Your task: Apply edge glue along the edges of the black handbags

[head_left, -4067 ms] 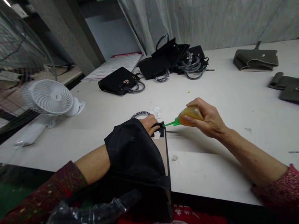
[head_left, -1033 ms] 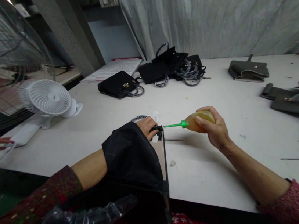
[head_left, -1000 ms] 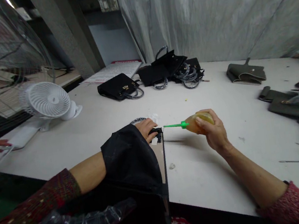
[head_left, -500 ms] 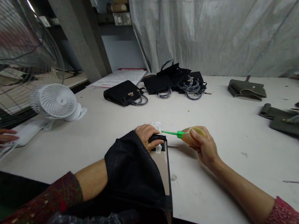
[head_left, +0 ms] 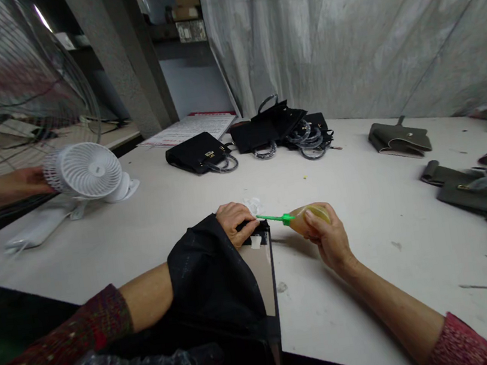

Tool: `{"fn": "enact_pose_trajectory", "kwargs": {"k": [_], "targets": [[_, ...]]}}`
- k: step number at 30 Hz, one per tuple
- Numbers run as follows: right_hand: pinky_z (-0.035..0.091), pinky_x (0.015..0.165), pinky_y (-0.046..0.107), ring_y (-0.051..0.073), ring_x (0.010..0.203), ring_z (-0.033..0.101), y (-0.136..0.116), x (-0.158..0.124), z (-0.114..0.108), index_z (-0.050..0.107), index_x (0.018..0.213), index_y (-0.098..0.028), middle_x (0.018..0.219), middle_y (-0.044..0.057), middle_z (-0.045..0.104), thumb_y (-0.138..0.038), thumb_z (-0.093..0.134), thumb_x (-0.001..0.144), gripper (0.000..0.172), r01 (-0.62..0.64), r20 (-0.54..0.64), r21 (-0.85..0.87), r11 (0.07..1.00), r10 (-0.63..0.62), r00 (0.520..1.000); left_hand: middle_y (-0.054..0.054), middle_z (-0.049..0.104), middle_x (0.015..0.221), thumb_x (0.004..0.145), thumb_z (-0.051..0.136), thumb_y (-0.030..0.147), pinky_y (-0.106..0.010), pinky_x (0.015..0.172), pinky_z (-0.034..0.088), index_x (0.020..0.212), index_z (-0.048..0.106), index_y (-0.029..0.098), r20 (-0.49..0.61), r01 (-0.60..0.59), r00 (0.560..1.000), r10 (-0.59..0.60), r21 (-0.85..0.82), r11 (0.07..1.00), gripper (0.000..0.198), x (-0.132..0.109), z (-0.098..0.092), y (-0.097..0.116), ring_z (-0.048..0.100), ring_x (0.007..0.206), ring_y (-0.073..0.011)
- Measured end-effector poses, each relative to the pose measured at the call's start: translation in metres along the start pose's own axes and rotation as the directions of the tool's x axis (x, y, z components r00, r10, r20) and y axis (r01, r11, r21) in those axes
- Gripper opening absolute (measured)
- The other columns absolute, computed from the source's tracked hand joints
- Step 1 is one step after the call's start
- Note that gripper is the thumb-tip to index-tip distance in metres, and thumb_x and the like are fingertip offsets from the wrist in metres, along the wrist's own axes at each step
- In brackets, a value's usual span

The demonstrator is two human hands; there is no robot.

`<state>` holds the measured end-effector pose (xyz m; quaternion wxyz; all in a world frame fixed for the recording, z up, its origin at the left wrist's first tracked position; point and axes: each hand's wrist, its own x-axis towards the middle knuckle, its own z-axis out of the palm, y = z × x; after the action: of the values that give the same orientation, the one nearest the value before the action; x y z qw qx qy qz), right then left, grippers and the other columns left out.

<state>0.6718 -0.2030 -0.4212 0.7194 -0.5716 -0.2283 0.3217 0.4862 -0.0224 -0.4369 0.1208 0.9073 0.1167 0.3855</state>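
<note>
A black bag (head_left: 220,276) lies in front of me across the table's near edge, its tan inner panel (head_left: 258,271) showing. My left hand (head_left: 235,223) is closed on a small black part at the bag's far end, my forearm running through the black material. My right hand (head_left: 326,237) grips a soft amber glue bottle (head_left: 305,219). Its green nozzle (head_left: 271,219) points left and its tip touches the black part by my left fingers.
A white desk fan (head_left: 88,174) stands at the left, with another person's hand (head_left: 28,181) behind it. Black handbags (head_left: 200,152) sit at the back of the white table (head_left: 364,202), olive bag pieces (head_left: 398,139) to the right. A large wire fan guard (head_left: 9,100) fills the upper left.
My right hand and the bottle came nearer to my left hand, bringing the nozzle tip onto the black part. The other person's hand rose from the table edge to the white fan.
</note>
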Motion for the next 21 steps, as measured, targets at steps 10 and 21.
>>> {"fn": "enact_pose_trajectory", "kwargs": {"k": [10,21], "targets": [[0.043,0.05,0.024,0.015,0.067,0.058,0.005,0.003,-0.005,0.056,0.098,-0.023,0.085,0.001,0.064,-0.048,0.079,0.075,0.042,0.038,-0.017,-0.034,0.999,-0.039,0.999,-0.001,0.071,0.081,0.094,0.055,0.026,-0.035,0.08,0.042,0.076,0.065,0.022,0.021,-0.006,1.0,0.005,0.012,1.0,0.021,0.0,0.0,0.001,0.061,0.082,-0.016],[0.053,0.067,0.036,0.02,0.077,0.06,0.008,0.007,-0.022,0.057,0.112,-0.026,0.093,0.002,0.062,-0.047,0.073,0.084,0.038,0.337,0.094,-0.289,0.896,-0.324,0.941,-0.003,0.065,0.073,0.093,0.051,0.022,-0.032,0.075,0.048,0.071,0.061,0.02,0.009,-0.028,1.0,0.029,-0.067,0.997,0.024,0.003,0.002,0.0,0.058,0.074,-0.0153]]}}
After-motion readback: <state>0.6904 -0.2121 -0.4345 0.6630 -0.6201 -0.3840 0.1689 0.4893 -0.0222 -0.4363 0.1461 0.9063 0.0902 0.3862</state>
